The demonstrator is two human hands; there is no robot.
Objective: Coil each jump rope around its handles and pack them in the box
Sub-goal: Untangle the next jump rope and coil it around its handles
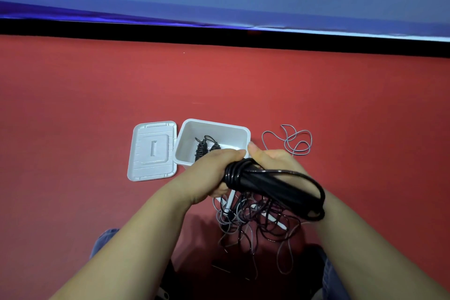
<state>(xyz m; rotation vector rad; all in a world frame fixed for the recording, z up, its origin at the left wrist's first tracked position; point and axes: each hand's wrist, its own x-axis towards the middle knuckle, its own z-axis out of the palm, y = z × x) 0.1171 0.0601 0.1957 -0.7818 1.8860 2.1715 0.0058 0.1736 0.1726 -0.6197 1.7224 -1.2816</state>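
My left hand [214,170] grips one end of a pair of black jump rope handles [270,186] with black cord wound round them. My right hand [272,159] holds the same bundle from the far side, thumb up, and a loop of the black cord [319,200] hangs round my right wrist. Just behind my hands stands the open white box [233,130], with a coiled black rope [203,147] lying inside. Under my hands a tangle of black and grey ropes [255,219] with white handles [230,200] lies on the red floor.
The white box lid [152,151] lies flat to the left of the box. A loose grey rope [295,140] curls on the floor to the box's right. A black strip and a blue wall run across the back. My knees show at the bottom edge.
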